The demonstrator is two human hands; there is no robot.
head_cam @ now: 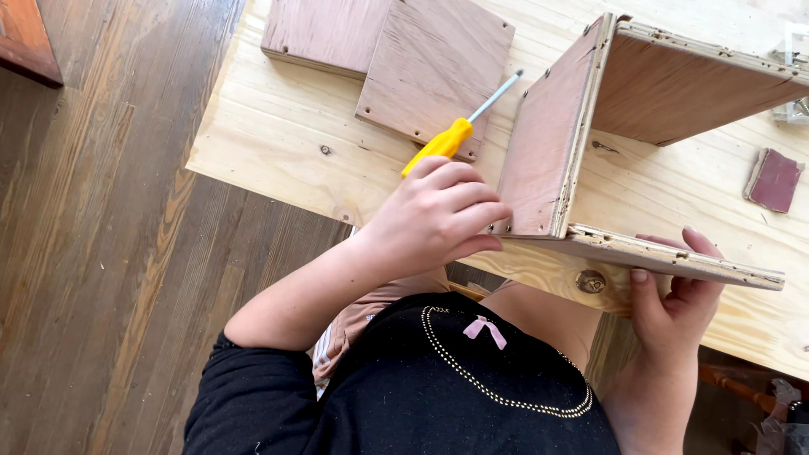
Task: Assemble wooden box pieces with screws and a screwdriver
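Left hand [434, 215], fingers curled together, pinches something unseen at the near-left corner of the open plywood box [552, 143]. Just beyond it, a yellow-handled screwdriver [455, 135] lies on loose plywood panels [396, 50], shaft pointing far-right. Right hand [674, 291] clasps the box's rough-edged near panel from below, on the pale pine table [270, 126].

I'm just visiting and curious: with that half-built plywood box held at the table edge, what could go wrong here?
1. The plywood box hangs partly over the table edge, steadied only by the right hand; it might tip or slide off.
2. The left hand presses at the box corner, where splintered plywood edges could snag fingers.
3. The yellow screwdriver lies loose on a flat board and could roll.
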